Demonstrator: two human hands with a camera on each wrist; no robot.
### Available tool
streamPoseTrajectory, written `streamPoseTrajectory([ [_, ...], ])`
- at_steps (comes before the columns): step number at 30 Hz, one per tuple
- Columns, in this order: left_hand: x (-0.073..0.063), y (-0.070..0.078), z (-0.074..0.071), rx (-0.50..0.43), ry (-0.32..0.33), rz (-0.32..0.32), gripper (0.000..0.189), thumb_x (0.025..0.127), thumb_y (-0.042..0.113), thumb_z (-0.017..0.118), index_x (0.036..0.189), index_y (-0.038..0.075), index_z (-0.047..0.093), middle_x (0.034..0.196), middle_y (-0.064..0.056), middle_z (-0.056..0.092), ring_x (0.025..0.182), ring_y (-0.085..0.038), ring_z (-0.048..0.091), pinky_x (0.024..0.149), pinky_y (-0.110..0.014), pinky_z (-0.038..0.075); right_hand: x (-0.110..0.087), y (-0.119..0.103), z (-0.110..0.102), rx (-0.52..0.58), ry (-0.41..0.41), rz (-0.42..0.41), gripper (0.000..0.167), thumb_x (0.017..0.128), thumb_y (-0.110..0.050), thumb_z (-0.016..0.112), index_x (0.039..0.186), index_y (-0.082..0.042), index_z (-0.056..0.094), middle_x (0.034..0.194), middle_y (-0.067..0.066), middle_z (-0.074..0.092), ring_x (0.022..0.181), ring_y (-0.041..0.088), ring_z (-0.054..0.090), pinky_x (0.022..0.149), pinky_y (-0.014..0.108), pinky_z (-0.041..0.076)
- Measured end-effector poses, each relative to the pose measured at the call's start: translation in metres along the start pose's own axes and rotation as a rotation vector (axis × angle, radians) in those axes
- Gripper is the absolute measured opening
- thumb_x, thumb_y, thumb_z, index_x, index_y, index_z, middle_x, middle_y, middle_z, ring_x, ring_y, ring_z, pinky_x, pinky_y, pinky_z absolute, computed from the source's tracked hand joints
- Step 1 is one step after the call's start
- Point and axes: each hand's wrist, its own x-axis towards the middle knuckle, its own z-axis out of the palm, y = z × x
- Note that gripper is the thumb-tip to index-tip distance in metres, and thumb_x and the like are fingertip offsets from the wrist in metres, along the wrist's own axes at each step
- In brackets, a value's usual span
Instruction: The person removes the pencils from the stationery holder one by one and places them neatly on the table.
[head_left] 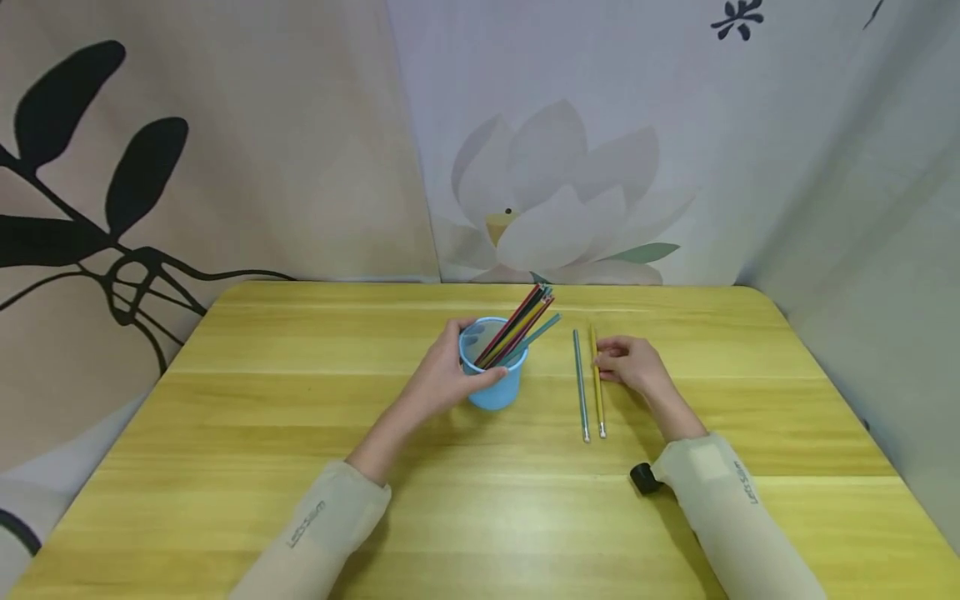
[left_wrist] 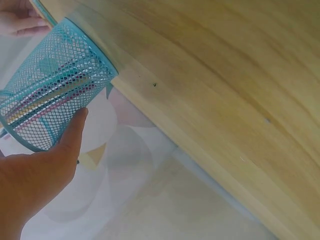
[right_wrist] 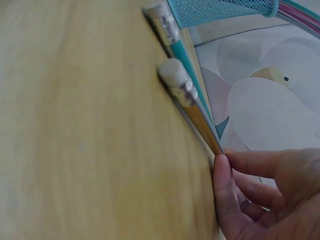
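A light-blue mesh pencil cup stands on the table, with several pencils leaning to the right inside it. My left hand grips the cup, fingers around its far left side and thumb along the near rim. In the left wrist view the mesh cup shows the pencils through its wall. To the right, my right hand pinches a yellow pencil between thumb and fingers, its white eraser end toward me. Just left of it, a teal pencil lies nearly parallel on the table.
The wooden table reaches back to a curtain printed with a flower and dark leaves. A small black block sits at the right sleeve's cuff.
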Motion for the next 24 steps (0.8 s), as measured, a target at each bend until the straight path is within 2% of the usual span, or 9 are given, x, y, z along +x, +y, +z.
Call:
streamPoseTrajectory([
  [5,0.0013,0.0017,-0.0005,0.010,0.003,0.005,0.089,0.082,0.032,0.082,0.149,0.003,0.032,0.143,-0.017,0.050,0.133,-0.034,0.052,0.110,-0.049,0.047,-0.0030,-0.0020,-0.0021,-0.059,-0.001,-0.058,0.045,0.094,0.001,0.064,0.135,0.012,0.050,0.093,0.010,0.060,0.073,0.007,0.065,0.068,0.019,0.060],
  [13,0.0003,-0.0007,-0.0003,0.012,0.011,0.011,0.089,0.082,0.032,0.082,0.148,0.003,0.032,0.142,-0.017,0.050,0.133,-0.036,0.052,0.109,-0.049,0.048,0.0013,0.0001,0.0018,-0.124,0.013,-0.045,0.051,0.093,-0.001,0.065,0.141,0.006,0.048,0.101,0.013,0.062,0.075,0.007,0.064,0.071,0.019,0.060],
  [24,0.0000,-0.0015,0.0004,0.008,0.002,0.009,0.089,0.082,0.032,0.083,0.149,0.003,0.031,0.143,-0.018,0.050,0.133,-0.037,0.051,0.109,-0.049,0.048,-0.0012,0.0007,-0.0008,-0.041,0.000,-0.038,0.053,0.093,0.000,0.065,0.142,0.008,0.046,0.104,0.013,0.060,0.074,0.005,0.064,0.072,0.018,0.060],
])
